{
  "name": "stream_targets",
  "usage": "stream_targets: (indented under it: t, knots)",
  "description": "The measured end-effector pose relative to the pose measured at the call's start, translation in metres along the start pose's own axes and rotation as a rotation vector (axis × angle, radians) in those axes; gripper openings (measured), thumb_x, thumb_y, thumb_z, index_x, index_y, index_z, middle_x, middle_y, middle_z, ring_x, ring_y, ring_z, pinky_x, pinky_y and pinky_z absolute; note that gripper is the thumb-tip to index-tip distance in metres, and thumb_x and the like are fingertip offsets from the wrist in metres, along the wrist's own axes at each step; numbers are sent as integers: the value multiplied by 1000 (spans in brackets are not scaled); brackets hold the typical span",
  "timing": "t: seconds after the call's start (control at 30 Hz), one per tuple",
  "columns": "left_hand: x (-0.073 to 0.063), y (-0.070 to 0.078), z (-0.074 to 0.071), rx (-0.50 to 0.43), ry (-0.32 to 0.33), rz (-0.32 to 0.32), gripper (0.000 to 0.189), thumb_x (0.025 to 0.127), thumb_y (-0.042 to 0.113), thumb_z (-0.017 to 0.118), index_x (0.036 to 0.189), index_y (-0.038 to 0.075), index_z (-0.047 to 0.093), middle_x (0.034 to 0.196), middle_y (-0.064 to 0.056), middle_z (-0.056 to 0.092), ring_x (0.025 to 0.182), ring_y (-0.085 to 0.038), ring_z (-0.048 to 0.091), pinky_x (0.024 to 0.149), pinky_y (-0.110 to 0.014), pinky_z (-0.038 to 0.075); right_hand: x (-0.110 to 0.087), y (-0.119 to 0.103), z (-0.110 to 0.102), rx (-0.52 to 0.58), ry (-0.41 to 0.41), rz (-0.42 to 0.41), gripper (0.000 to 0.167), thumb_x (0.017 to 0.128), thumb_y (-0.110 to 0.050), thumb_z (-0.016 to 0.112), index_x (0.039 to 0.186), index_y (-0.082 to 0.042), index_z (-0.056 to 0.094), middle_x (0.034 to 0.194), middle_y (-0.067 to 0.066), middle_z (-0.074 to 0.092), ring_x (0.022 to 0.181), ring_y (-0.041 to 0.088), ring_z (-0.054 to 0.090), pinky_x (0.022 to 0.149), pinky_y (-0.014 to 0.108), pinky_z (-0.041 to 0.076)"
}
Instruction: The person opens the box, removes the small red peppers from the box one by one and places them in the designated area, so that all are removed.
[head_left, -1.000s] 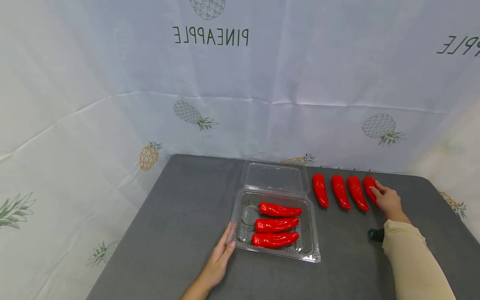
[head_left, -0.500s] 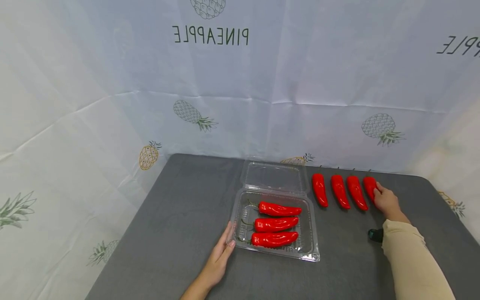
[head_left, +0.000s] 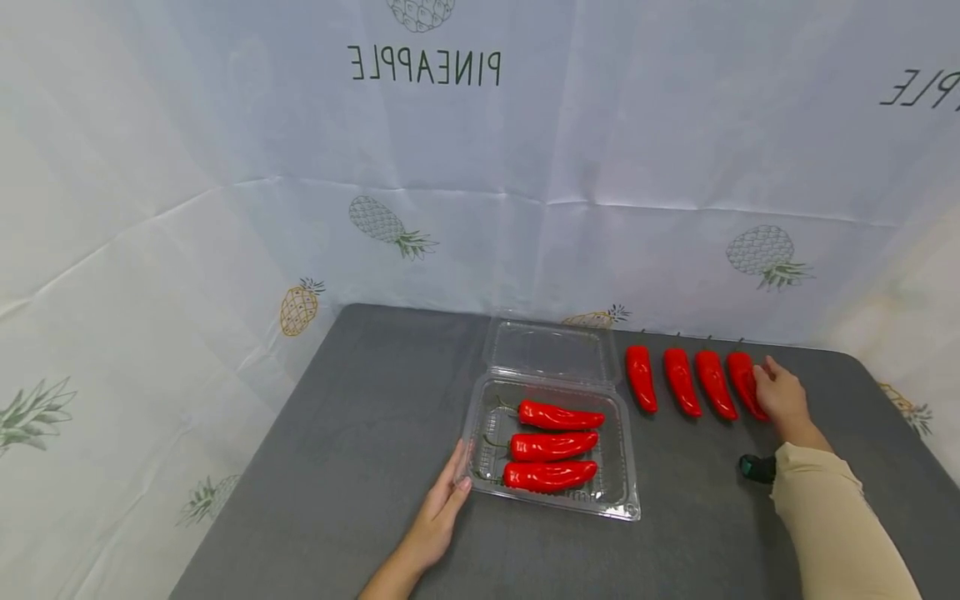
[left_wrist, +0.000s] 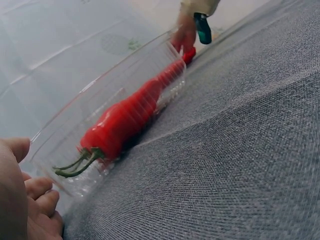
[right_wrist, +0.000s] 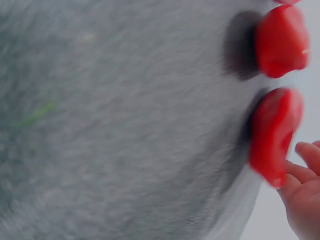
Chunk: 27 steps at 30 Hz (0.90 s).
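Note:
Three red chili peppers [head_left: 553,446] lie crosswise in a clear plastic clamshell box [head_left: 630,492], stems to the left. My left hand [head_left: 435,518] touches the box's front-left corner from outside; in the left wrist view, its fingers [left_wrist: 47,200] rest beside the clear wall. Several more red chili peppers stand in a row on the right, stems away from me. Beside the rightmost chili pepper [head_left: 742,379] is my right hand [head_left: 782,396], fingers loose. In the right wrist view, the fingertips are at this chili pepper's [right_wrist: 275,135] side, and whether they touch it is unclear.
The box's clear lid [head_left: 551,350] lies folded back toward the wall cloth [head_left: 540,150], which is printed with pineapples. A dark device [head_left: 757,468] shows by the right wrist. Grey cloth covers the table [head_left: 360,417].
My right hand has drawn off the rightmost chili pepper, slightly right, and let it go. That pepper now shows whole on the table. My left hand and the box have stayed put.

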<state>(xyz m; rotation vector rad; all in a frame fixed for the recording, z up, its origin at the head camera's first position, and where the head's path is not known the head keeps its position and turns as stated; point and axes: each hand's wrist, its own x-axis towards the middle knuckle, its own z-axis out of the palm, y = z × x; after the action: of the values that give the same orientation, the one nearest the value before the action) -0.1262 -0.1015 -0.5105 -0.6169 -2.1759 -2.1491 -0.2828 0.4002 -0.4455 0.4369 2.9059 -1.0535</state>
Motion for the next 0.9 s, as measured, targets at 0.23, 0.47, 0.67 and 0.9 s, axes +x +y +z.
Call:
stream_targets:
  t: [0.23,0.47,0.67,0.9]
  knots:
    - [1,0,0,2,-6,-5,54,99,1,34,145,-9,10,147,-34,19,135,7,20,104,-4,19,-4,-21,-5,49,-11,5,65,100,-39,22,146,5,7,144,37,19,132,53,20,105,62,23]
    - [0,2,0,3,-5,-35,54,99,3,35,146,-8,10,148,-32,19,135,8,20,104,-4,19,-10,-41,-5,52,-52,-47,70,99,-45,29,146,3,13,144,37,20,130,55,23,102,65,24]
    - [0,2,0,10,-6,-37,54,99,4,35,146,-8,10,148,-31,19,135,8,20,104,-4,19,-15,-52,0,204,-102,-51,78,94,-57,34,147,-2,18,151,29,15,136,50,16,105,63,21]
    - [0,2,-1,3,-4,-32,54,99,3,35,146,-8,10,147,-33,20,134,8,21,103,-4,20,-27,-74,2,377,-250,-82,80,94,-53,40,148,-1,14,155,22,6,141,38,11,112,53,17]
